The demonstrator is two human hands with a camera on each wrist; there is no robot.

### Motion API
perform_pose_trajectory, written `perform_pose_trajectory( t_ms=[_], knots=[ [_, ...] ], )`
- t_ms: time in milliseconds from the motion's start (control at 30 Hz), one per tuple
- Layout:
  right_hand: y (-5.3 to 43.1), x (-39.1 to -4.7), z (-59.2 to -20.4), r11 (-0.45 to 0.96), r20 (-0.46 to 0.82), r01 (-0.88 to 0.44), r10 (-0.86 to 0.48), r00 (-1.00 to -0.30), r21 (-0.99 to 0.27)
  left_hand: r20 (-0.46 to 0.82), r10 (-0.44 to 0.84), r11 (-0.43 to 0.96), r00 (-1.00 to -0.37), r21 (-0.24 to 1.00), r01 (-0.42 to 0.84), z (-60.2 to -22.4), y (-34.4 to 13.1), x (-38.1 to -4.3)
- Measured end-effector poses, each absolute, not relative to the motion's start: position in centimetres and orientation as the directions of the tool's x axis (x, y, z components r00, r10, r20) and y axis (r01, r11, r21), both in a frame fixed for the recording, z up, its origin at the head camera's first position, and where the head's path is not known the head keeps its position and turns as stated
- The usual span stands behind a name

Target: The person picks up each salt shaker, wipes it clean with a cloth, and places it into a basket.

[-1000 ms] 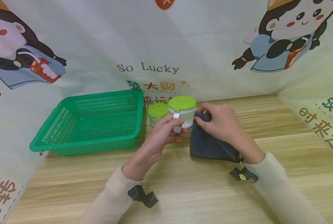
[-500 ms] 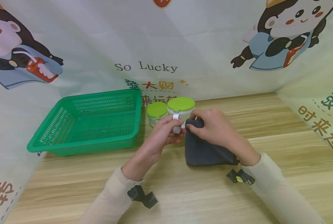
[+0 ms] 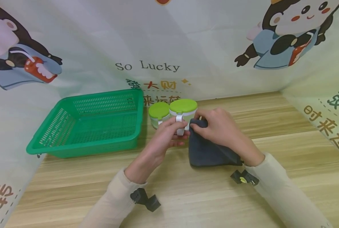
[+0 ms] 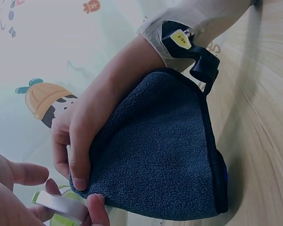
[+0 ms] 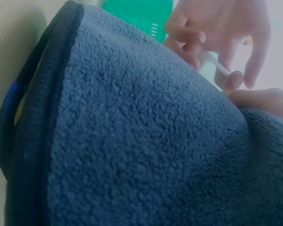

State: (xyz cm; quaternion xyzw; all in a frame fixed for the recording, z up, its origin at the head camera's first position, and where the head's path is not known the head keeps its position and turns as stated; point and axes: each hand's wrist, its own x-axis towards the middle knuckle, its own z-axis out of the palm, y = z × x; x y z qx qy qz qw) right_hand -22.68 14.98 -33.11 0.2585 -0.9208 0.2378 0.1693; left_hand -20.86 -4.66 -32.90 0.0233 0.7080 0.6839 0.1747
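Observation:
My left hand grips the white handle of a clear jar with a bright green lid. In the left wrist view that handle passes between the fingers. Right of the jar, my right hand pinches the upper corner of a dark blue-grey cloth between thumb and fingers. The cloth hangs down in front of the palm, its pinched corner right at the jar's side and covering part of it. In the right wrist view the fuzzy cloth fills most of the picture.
A smaller jar with a green lid stands just left of the held one. Further left is a green plastic basket. A printed curtain rises behind the wooden table.
My right hand has shifted left and slightly towards me with the cloth, closer to my left hand, then stayed nearly still. The left hand keeps its grip on the jar's handle.

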Motion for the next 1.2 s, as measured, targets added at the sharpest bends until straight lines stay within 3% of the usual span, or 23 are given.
perform_pose_trajectory(
  t_ms=[1200],
  knots=[
    [14.86,-22.73,-33.2,0.76,0.418,-0.55,-0.4,-0.816,-0.346,-0.236,0.263,0.046,-0.936,0.972,-0.232,-33.28,-4.31,-20.88]
  ],
)
